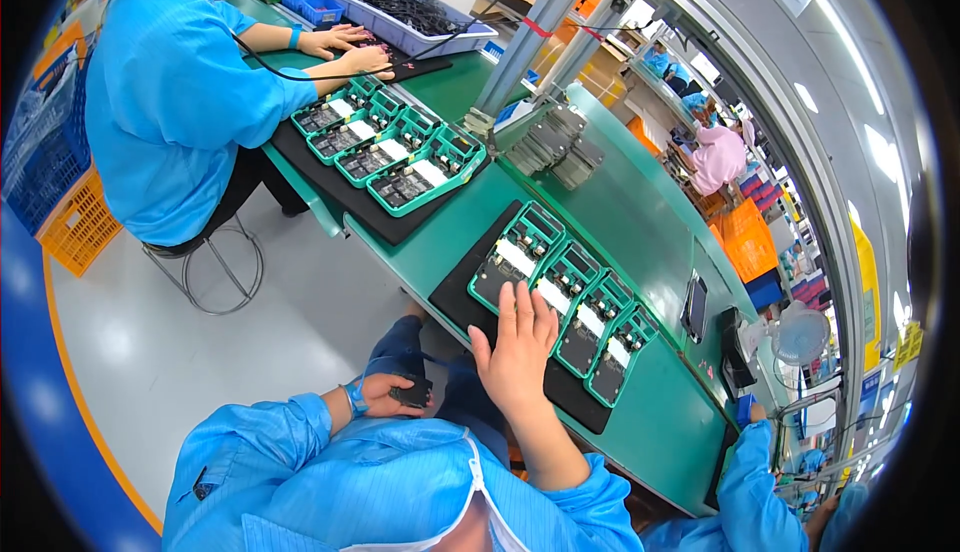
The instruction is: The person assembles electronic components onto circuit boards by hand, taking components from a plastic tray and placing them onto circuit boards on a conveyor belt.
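Down by my lap, my left hand (382, 396) is closed around a small flat black part (412, 391). My right hand (517, 347) is over the near edge of the bench, its fingers stretched out and nothing visible in it. Its fingertips are at a row of several green frames (576, 344), over the left ones; I cannot tell whether they touch. Each frame holds dark flat parts with a white strip across them. A black mat (580, 400) lies under the row. My fingers hide part of the left frames.
At the left, a co-worker in a blue smock (190, 102) works beside another row of green frames (405, 157). Behind stands a bin of black parts (440, 44). Stacked grey plates (555, 142) sit near a metal post (535, 37). Another blue sleeve (750, 482) is at the lower right.
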Motion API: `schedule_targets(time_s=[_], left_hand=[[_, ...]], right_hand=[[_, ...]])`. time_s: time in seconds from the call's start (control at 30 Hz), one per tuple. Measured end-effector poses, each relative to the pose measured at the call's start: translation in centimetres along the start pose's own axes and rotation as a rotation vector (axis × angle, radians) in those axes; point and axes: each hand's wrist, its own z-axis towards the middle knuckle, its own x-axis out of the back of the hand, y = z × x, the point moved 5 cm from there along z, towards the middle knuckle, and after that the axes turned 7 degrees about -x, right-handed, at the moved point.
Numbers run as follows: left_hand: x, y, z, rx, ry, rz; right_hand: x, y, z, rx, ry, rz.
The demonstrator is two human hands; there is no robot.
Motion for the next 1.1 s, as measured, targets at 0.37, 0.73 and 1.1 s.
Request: schedule_targets(time_s=[0.37,0.73,1.1], left_hand=[[0.0,0.3,0.2,0.009,-0.049,-0.005],[-0.2,0.5,1.1,0.058,0.015,-0.082],[-0.9,0.1,1.4,0.076,0.011,-0.019]], right_hand=[[1.9,-1.0,-2.3,0.106,-0.105,0.209],[7.7,18.5,-10.2,-0.772,0.132,0.092],[4.8,24.3,-13.3,-1.119,0.147,0.922]])
